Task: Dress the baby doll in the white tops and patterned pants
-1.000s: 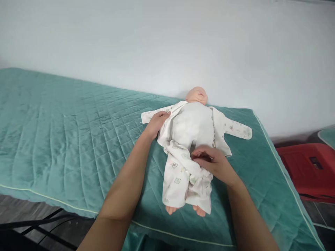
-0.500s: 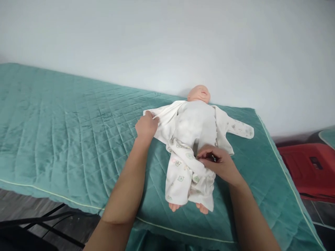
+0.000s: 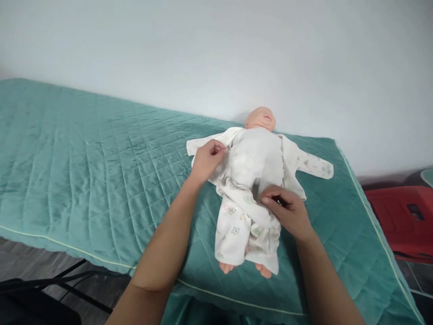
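A baby doll (image 3: 260,118) lies on its back, head toward the wall. It wears a white open-front shirt (image 3: 292,164) with spread sleeves, and patterned trousers (image 3: 233,232). Whitish cloth (image 3: 255,153) covers its chest and belly. My left hand (image 3: 209,161) is over the shirt's left panel beside the chest, thumb and fingers curled into a pinch; anything between the tips is too small to make out. Down at the trouser waist, my right hand (image 3: 287,210) has its thumb and index finger pinched near the whitish cloth's lower edge. What it grips is hidden.
A green quilted cover (image 3: 84,180) with pale piping spreads under the doll, against a white wall (image 3: 135,54). To the right of its edge stands a red plastic object (image 3: 401,221). Black metal legs (image 3: 74,275) show at the lower left.
My left hand has let go of the shirt's outer part near the sleeve and moved right, toward the doll's chest. My right hand stays at the waist. The view has shifted slightly.
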Action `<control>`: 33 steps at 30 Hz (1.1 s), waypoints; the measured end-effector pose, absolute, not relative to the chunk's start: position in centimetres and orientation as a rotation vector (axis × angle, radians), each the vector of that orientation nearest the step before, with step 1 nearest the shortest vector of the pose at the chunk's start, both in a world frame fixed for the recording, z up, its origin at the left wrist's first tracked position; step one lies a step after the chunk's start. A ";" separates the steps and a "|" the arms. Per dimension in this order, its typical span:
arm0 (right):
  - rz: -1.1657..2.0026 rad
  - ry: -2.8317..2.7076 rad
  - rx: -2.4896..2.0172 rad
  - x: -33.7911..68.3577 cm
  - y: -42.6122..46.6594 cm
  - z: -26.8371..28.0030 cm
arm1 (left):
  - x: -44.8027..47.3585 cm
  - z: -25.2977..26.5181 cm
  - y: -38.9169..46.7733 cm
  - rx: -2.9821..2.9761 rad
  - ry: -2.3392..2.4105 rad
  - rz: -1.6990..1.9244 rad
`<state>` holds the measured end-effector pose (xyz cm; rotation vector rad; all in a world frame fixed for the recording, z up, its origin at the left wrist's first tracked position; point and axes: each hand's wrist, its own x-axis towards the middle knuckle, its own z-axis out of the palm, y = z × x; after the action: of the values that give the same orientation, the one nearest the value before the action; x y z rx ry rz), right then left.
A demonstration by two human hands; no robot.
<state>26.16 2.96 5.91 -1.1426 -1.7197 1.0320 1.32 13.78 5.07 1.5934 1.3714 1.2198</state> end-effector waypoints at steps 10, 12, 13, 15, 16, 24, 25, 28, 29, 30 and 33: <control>0.789 -1.694 -1.270 25.3 2.7 5.5 | 0.9 8.1 11.8 1.540 0.709 0.238; 0.737 -1.720 -1.255 25.2 2.7 5.5 | 0.8 8.2 11.7 1.506 0.648 0.140; 0.718 -1.736 -1.248 25.1 2.7 5.5 | 0.8 8.3 11.7 1.493 0.622 0.105; 0.697 -1.765 -1.231 25.1 2.6 5.5 | 0.9 8.3 11.7 1.490 0.595 0.068; 0.699 -1.772 -1.216 25.1 2.7 5.5 | 1.0 8.3 11.6 1.497 0.592 0.058; 0.955 -1.679 -1.107 25.7 2.7 5.6 | 1.8 8.5 11.0 1.551 0.537 0.001; 0.981 -1.675 -1.104 25.8 2.7 5.6 | 1.9 8.5 11.0 1.566 0.530 -0.017; 1.031 -1.708 -1.107 25.9 2.6 5.8 | 1.8 8.4 11.1 1.658 0.509 -0.047; 1.044 -1.723 -1.103 25.9 2.6 5.9 | 1.8 8.3 11.2 1.692 0.502 -0.048; 1.057 -1.737 -1.092 26.0 2.6 6.0 | 1.9 8.3 11.2 1.717 0.498 -0.051; 1.084 -1.786 -1.009 26.0 2.8 6.2 | 2.0 8.3 11.1 1.719 0.499 -0.076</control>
<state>26.04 2.76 6.20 -1.0091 -1.7856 1.0839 2.03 11.15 8.31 1.7185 0.4985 -0.0765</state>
